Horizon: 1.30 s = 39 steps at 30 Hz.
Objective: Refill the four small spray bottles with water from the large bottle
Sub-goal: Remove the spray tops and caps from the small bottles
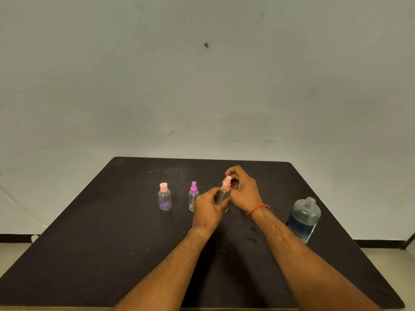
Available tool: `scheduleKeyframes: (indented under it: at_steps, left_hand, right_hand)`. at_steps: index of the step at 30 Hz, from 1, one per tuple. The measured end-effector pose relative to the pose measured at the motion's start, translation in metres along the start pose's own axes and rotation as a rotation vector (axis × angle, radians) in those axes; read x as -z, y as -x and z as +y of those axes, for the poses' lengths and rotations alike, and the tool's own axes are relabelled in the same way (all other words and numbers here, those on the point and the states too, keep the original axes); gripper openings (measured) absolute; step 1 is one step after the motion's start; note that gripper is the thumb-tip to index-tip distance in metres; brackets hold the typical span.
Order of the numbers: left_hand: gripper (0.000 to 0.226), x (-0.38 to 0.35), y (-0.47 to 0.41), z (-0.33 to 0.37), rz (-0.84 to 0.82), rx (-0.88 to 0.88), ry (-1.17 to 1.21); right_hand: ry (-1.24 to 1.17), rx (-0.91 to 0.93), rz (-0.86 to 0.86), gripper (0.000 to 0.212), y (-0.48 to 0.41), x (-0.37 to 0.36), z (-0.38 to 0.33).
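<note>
Forearms (314, 261) cross the dark worktop (101, 243), the uncapped large bottle (303, 221) standing part full at their right. Fingers of the left hand (207, 209) grip a small spray bottle (223, 196) mid-worktop; those of the right hand (243, 191) pinch its pink pump top (228, 181). Beside them to the left stand a purple-topped spray bottle (193, 197) and a pink-capped bottle (164, 198)

We find passage over the desk (89, 254) left of the pink-capped bottle (164, 197); just right of it, the purple-capped bottle (193, 197) obstructs.

Table top (112, 232): matt black, scuffed, fine-textured. Small bottles (165, 199) (193, 198): clear glossy plastic, pink/purple opaque plastic caps. Large bottle (304, 218): translucent smooth plastic. Wall (202, 86): matt paint, marked.
</note>
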<state>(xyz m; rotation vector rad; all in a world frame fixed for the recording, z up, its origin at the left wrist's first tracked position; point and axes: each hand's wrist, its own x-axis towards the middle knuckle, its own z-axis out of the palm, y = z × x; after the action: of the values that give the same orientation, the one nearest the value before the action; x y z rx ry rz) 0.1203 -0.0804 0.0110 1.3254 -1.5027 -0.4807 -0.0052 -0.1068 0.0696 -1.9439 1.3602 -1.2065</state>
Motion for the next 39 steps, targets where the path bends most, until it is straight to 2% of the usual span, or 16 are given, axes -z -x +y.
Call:
scheduleKeyframes:
  at_steps: [5,10,14,21,25,29,34,39]
  left_hand:
    - [0.019,0.002,-0.001,0.001,0.015,-0.005,0.012]
    - [0.02,0.003,-0.001,0.004,0.02,-0.02,0.001]
    - [0.019,0.004,0.0,0.002,0.021,-0.017,-0.013]
    - [0.018,0.007,0.004,0.003,0.029,0.013,-0.002]
    - [0.02,0.008,0.003,0.002,0.028,0.007,-0.042]
    - [0.022,0.007,0.003,0.0,0.024,0.008,-0.023]
    - [0.018,0.006,0.003,0.0,0.025,0.003,-0.015]
    - [0.022,0.006,0.003,0.0,0.028,-0.008,-0.026]
  right_hand:
    - [-0.036,-0.032,-0.027,0.05,0.001,0.001,-0.006]
    - [-0.058,-0.031,0.043,0.041,0.002,0.0,-0.011]
    - [-0.095,-0.011,0.021,0.033,0.004,-0.001,-0.012]
    - [-0.098,-0.052,-0.009,0.054,0.006,-0.002,-0.015]
    - [-0.076,-0.085,0.035,0.046,0.005,-0.003,-0.015]
    - [-0.13,-0.054,0.01,0.038,0.006,-0.003,-0.016]
    - [-0.126,-0.078,-0.001,0.047,0.008,-0.003,-0.019]
    - [-0.07,-0.111,0.047,0.03,0.009,-0.003,-0.015]
